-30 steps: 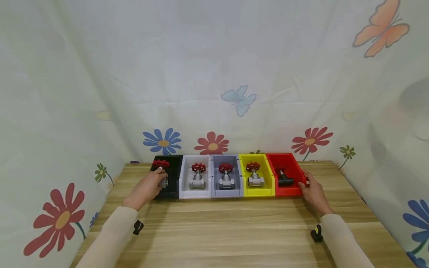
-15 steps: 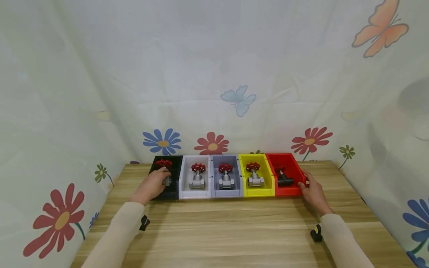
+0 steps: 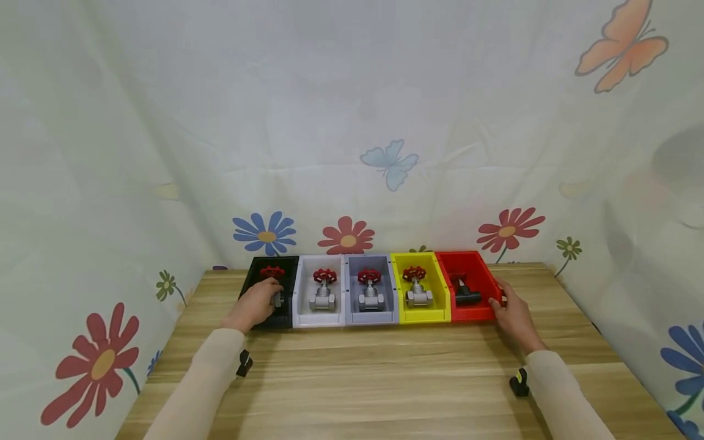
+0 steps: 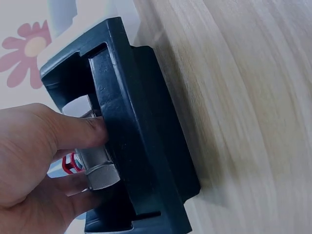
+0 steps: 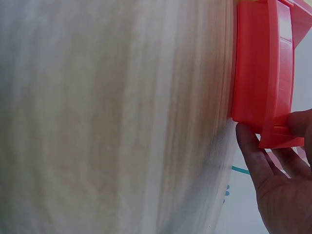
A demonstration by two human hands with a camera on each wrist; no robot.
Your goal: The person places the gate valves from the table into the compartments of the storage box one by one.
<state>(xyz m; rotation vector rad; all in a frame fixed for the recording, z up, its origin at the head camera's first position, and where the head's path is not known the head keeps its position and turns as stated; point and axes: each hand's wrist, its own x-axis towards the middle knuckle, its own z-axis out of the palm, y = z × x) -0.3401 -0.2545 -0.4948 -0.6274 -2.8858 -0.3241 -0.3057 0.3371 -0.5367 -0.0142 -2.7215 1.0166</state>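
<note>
My left hand [image 3: 258,304] grips the metal body of a gate valve [image 4: 96,161] inside the black bin [image 3: 286,269]. In the left wrist view, the thumb lies over the valve body and fingers come round from the other side. The valve's red handwheel [image 3: 272,272] shows beyond the hand in the head view. At the other end of the row, my right hand [image 3: 514,313] pinches the side wall of the red bin [image 5: 256,68], thumb inside and fingers outside. A black-bodied valve or fitting [image 3: 466,296] lies in that red bin, with a dark red part behind it.
Between the end bins stand a white bin [image 3: 321,319], a grey bin [image 3: 372,318] and a yellow bin [image 3: 425,315], each with a red-wheeled gate valve. They stand side by side on a wooden table [image 3: 374,379], before a flowered curtain [image 3: 308,122].
My left hand has shifted a little right within the black bin, and the gate valve's handwheel has moved right with it. The right hand stays on the red bin.
</note>
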